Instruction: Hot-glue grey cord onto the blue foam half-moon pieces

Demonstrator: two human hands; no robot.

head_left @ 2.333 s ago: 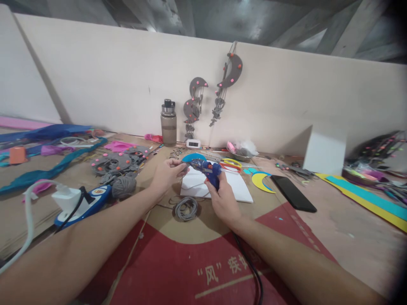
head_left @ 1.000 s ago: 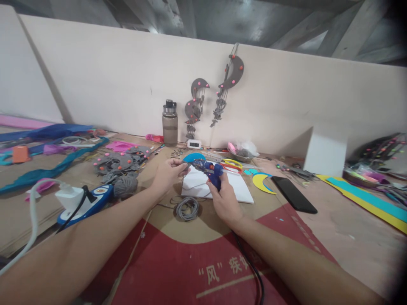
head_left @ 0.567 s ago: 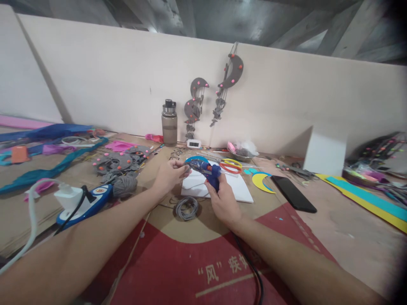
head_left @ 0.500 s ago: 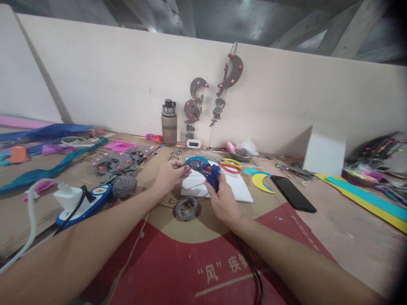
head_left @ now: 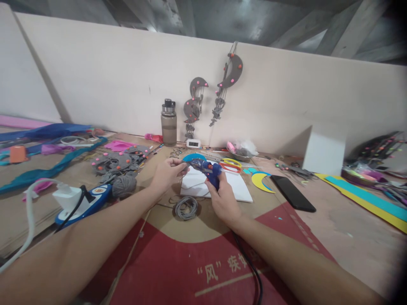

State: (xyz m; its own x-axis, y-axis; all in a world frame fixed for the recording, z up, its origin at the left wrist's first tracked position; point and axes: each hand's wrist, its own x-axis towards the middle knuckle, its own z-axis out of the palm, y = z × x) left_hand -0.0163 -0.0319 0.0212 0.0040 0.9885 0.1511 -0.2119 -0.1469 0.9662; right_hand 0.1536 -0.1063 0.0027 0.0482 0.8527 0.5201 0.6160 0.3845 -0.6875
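My right hand [head_left: 225, 203] is wrapped round the handle of a blue glue gun [head_left: 213, 173], whose nozzle points left. At that nozzle my left hand [head_left: 171, 173] is closed in a pinch; what sits between its fingertips is too small and dark to make out. Under the gun lies a white board [head_left: 237, 186], with a blue felt piece [head_left: 194, 157] at its back edge. A coil of grey cord [head_left: 186, 208] rests in front of the board. Red-and-yellow-handled scissors [head_left: 231, 165] lie just behind the gun.
To the right are a yellow crescent [head_left: 262, 182] and a black phone [head_left: 293, 193]. A power strip [head_left: 85, 205], grey yarn ball [head_left: 124, 185] and grey felt pieces [head_left: 116, 163] lie left. A bottle [head_left: 168, 123] stands by the wall, where grey crescent hangings [head_left: 233, 72] hang.
Both hands stay nearly in place. My left hand has shifted slightly left and down, and more of the blue felt piece shows behind the gun. The glue gun's tip has turned slightly.
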